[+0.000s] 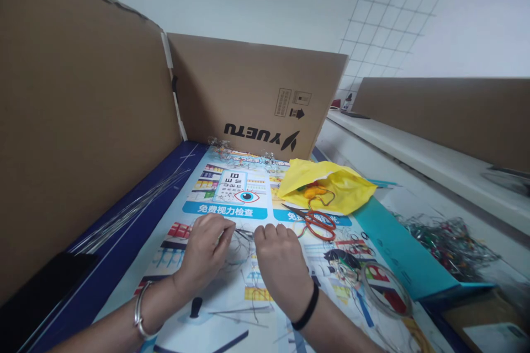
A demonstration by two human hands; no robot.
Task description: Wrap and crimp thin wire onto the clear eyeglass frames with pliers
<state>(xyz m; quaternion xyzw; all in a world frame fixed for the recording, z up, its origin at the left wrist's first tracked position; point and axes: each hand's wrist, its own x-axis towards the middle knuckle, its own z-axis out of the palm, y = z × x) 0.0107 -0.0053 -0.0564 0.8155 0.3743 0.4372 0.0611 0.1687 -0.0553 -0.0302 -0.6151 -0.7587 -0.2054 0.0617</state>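
- Wire (244,233), thin and metallic, is held above the middle of the printed sheet (128,281), in the gap between the two hands.
- The left hand (207,248) is curled closed, and one end of the wire seems to be pinched by it; the right hand (281,265) is folded almost into a fist around the other end. Exact fingertip contact is hidden.
- If either grip is loosened under tension, the wire could be sprung free and a finger pricked.
- Too sharp a bend could be put in it, since both ends are gripped so close together.
- Loose strands (244,310) are scattered beneath and nearer the forearms; they could be snagged by the bracelet (138,311) or the black wristband (308,309).
- Red-handled scissors (321,226) are left beside the yellow bag (348,187), beyond the right hand, with the blades pointed leftward; knuckles could be nicked if that hand is pushed forward carelessly.
- A dropped piece could easily be lost against the busy print.
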